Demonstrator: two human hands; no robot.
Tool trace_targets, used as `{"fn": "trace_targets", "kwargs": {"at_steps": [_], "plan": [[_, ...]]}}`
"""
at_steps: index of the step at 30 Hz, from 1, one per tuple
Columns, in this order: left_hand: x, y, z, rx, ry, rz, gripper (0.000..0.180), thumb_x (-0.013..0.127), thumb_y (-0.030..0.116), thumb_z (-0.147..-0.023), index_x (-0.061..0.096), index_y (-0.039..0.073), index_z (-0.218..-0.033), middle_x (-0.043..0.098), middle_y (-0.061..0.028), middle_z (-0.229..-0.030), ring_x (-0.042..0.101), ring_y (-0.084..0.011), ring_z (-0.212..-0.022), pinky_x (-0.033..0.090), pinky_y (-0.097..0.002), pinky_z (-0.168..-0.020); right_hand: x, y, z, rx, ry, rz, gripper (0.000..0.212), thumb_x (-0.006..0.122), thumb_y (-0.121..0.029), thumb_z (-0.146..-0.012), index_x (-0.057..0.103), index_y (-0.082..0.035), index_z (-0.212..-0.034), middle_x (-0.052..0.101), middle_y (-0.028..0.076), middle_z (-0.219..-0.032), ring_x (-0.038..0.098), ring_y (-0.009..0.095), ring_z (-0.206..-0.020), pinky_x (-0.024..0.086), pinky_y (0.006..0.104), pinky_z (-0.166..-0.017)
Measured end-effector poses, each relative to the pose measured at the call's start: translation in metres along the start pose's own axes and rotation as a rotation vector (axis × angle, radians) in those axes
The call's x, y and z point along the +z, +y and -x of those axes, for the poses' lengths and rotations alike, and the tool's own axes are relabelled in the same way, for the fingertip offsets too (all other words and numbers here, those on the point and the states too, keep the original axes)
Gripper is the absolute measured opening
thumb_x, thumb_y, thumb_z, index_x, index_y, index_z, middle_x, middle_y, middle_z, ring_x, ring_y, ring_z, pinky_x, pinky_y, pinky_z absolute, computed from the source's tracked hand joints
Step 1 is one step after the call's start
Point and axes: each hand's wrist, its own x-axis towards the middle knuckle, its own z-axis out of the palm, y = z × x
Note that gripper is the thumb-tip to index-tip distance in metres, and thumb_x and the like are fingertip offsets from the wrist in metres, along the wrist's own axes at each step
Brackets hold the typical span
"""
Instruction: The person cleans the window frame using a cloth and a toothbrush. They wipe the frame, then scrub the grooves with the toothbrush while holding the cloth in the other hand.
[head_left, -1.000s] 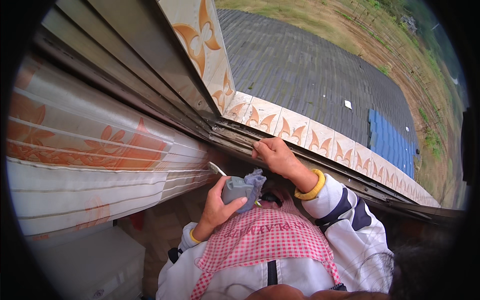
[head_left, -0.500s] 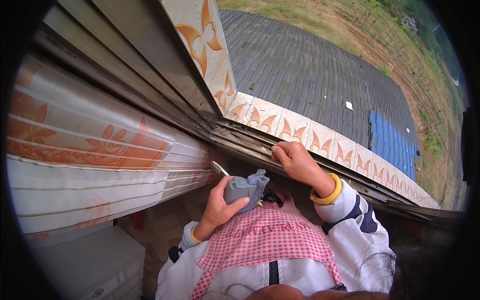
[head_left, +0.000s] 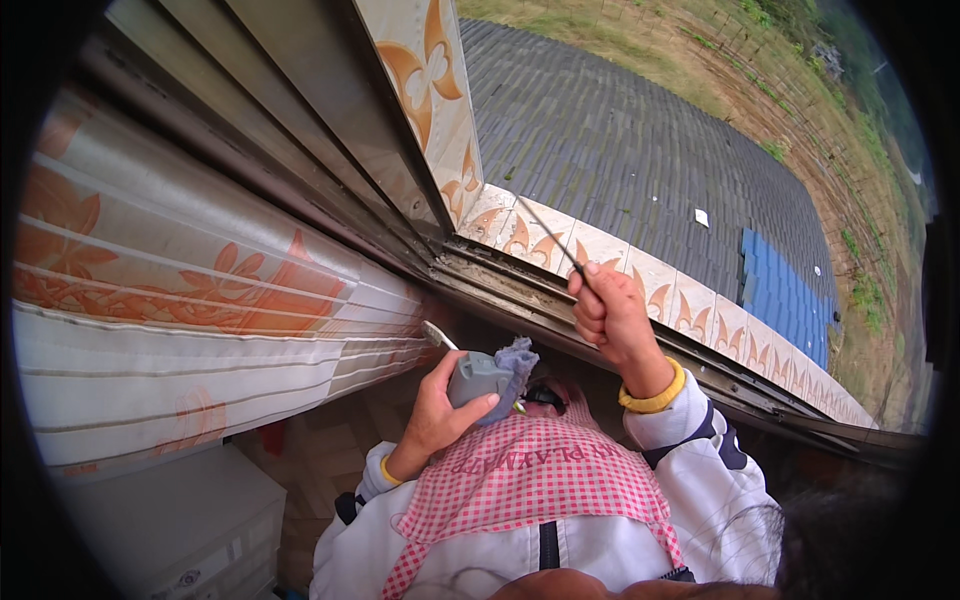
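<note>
My left hand is closed around a grey plastic piece, cup-like in shape, in front of my chest. A fluffy blue-grey cloth is bunched against its right side, and a pale flat handle end sticks out past my fingers. My right hand is raised over the window sill, its fingers wrapped round a thin dark rod that slants up and to the left. Below the rod runs the dirty metal window track, with pale debris in it. The rod's lower end is hidden in my fist.
A tiled sill borders the window opening. Outside lie a grey tiled roof and a blue roof section. Sliding window frames and a patterned curtain stand at left. A white cabinet sits below the curtain.
My right hand has lifted off the window track and turned upward, so the thin rod now shows above the sill. My left hand keeps its hold in the same place.
</note>
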Motion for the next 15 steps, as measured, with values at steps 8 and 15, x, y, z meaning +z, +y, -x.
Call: {"fn": "trace_targets", "kwargs": {"at_steps": [8,15], "plan": [[0.001,0.000,-0.001,0.005,-0.019,-0.003,0.043,0.078,0.013,-0.079,0.057,-0.001,-0.114,0.067,-0.0083,-0.098,0.061,-0.0124,-0.092,0.049,-0.0288,-0.084,0.009,-0.008,0.000,-0.160,-0.066,1.191,0.036,0.051,-0.022,-0.101,0.065,0.003,-0.080,0.055,0.010,-0.058,0.052,0.019,-0.054,0.044,0.0360,-0.056],[0.000,0.003,0.001,-0.011,0.013,0.002,0.043,0.079,0.017,-0.077,0.058,0.000,-0.112,0.064,-0.0051,-0.096,0.058,-0.0116,-0.089,0.048,-0.0280,-0.083,0.029,0.024,-0.027,-0.219,-0.014,1.185,0.032,0.053,-0.019,-0.097,0.067,0.004,-0.078,0.065,0.025,-0.073,0.065,0.041,-0.071,0.051,0.0449,-0.068]]}}
